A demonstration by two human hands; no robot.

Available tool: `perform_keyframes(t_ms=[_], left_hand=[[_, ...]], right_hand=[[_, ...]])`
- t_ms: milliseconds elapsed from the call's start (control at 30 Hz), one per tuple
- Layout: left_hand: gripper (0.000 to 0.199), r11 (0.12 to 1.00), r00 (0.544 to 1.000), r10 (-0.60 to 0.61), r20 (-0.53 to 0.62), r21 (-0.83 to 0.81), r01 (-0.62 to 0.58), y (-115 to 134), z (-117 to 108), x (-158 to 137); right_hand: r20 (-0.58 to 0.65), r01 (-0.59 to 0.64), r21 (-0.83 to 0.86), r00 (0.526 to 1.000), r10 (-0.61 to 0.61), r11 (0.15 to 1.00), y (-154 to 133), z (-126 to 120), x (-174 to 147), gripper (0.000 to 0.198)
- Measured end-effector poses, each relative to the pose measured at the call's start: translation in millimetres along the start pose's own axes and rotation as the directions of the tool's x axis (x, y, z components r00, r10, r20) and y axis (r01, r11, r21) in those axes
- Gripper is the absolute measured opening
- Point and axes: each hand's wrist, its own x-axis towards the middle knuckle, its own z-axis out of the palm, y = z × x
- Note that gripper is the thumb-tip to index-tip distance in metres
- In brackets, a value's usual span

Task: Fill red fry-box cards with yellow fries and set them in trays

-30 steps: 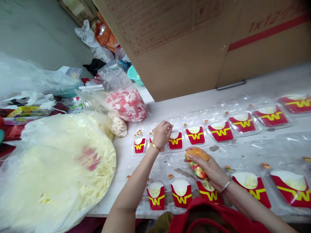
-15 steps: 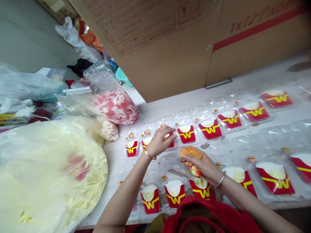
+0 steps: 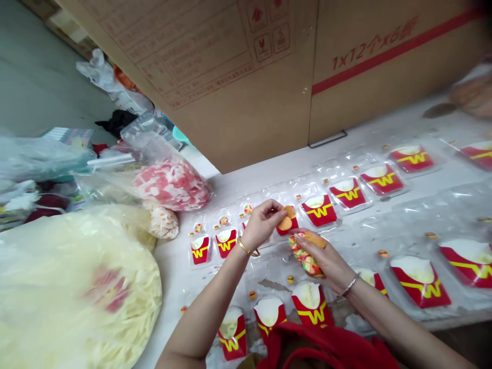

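Between the fingertips of my left hand is a pair of small orange-brown toy pizza discs, plain side up. They hover over a red fries box with a yellow W in the back row of clear blister trays. My right hand is wrapped round a handful of toy pizzas, some showing colourful topping faces and some orange backs. Trays at the left end of the back row hold a small round pizza and a tiny burger above the fries box.
A large bag of pale yellow fries-like strips fills the left side. Behind it lies a bag of pink and white pieces. A tall cardboard box stands at the back. A front row of trays with red fries boxes runs near the table edge.
My left hand has come away from a back-row tray toward my right hand and now holds orange discs taken from the handful. The camera view has shifted slightly.
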Motion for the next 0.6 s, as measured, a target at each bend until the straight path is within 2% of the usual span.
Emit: perform_keyframes(t_ms=[100,167,300,367,433,533,600], left_hand=[[0.018,0.970,0.993,0.118,0.030,0.211,-0.122,3,17,-8],[0.017,0.938,0.982,0.188,0.020,0.292,-0.186,1,24,-11],[0.017,0.885,0.951,0.293,-0.100,0.406,-0.230,-16,13,5],[0.017,0.787,0.921,0.373,-0.109,0.564,-0.252,-27,-1,22],[0.019,0.644,0.908,0.419,-0.017,0.711,-0.283,-38,-13,37],[0.023,0.441,0.918,0.362,0.161,0.838,-0.321,-50,-21,49],[0.022,0.323,0.925,0.297,0.238,0.887,-0.331,-53,-21,50]], right_hand=[[-0.033,0.016,0.075,0.999,-0.014,0.997,-3,-1,4,0.042],[-0.060,0.019,0.086,0.998,-0.014,0.996,-3,-3,6,0.040],[-0.108,-0.006,0.112,0.994,0.019,0.994,-2,-6,8,0.035],[-0.120,-0.015,0.118,0.992,0.029,0.993,-1,-8,7,0.035],[-0.130,-0.020,0.114,0.991,0.035,0.993,0,-11,6,0.035],[-0.146,-0.023,0.133,0.988,0.043,0.991,1,-17,4,0.035],[-0.150,-0.024,0.152,0.988,0.047,0.988,2,-20,4,0.036]])
